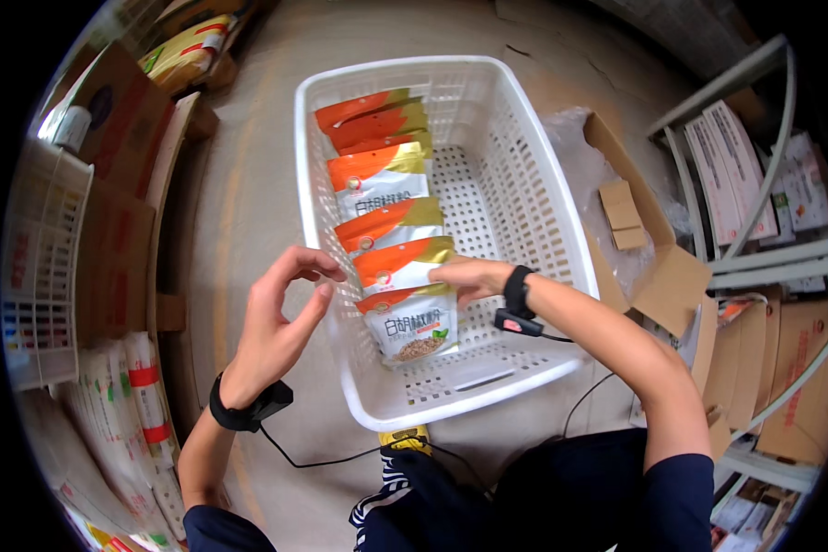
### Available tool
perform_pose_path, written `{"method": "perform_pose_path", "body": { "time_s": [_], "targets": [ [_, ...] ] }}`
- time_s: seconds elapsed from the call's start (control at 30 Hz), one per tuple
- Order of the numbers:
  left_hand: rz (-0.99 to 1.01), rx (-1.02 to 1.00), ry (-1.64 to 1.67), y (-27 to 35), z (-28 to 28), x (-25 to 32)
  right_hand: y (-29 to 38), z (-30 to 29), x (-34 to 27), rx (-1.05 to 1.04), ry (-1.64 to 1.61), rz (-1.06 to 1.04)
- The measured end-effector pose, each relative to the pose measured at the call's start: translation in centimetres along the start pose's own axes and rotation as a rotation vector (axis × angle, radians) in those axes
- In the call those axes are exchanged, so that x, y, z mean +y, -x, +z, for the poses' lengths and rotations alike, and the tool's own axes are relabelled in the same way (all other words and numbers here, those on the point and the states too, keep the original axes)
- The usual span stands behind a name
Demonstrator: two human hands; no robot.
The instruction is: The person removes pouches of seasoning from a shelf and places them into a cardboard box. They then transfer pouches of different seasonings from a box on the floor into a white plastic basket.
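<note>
A white perforated plastic basket (552,172) stands on the floor before me. Several orange, gold and white pouches of ground white pepper stand in a row along its left side, the nearest pouch (414,328) showing its full printed front. My right hand (472,276) reaches inside the basket, its thumb at the right edge of the second-nearest pouch (400,265); its other fingers are partly hidden, so whether it grips the pouch cannot be told. Over the basket's left rim, my left hand (293,303) is curved with thumb and fingers apart, holding nothing.
An opened cardboard box (669,276) with clear plastic wrap lies right of the basket, beside a metal shelf (773,265) holding cartons. At left are stacked cartons (114,255), a white crate (45,276) and wrapped packs (138,393). Black cables run from both wrist straps.
</note>
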State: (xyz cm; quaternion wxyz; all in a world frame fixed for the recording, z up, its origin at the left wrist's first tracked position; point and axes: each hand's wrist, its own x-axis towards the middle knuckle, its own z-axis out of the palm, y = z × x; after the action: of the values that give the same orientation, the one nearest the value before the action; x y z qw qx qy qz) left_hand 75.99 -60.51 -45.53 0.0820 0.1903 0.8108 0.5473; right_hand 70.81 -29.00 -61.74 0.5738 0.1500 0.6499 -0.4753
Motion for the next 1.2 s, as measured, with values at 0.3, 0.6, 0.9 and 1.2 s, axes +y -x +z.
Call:
{"method": "perform_pose_path", "body": {
  "time_s": [0.3,0.6,0.9,1.2],
  "targets": [
    [0.020,0.064,0.053,-0.9,3.4,3.0,3.4,-1.2,-0.4,-0.014,0.025,-0.486],
    [-0.096,0.005,-0.129,3.4,4.3,7.9,33.1,-11.0,5.2,0.411,0.095,-1.217],
    [-0.122,-0.100,-0.203,1.9,9.5,10.4,48.0,-17.9,33.1,1.657,0.924,-0.321],
    [-0.042,-0.104,-0.182,1.5,13.9,14.7,45.3,-21.0,42.2,1.691,0.826,-0.401]
  ]
}}
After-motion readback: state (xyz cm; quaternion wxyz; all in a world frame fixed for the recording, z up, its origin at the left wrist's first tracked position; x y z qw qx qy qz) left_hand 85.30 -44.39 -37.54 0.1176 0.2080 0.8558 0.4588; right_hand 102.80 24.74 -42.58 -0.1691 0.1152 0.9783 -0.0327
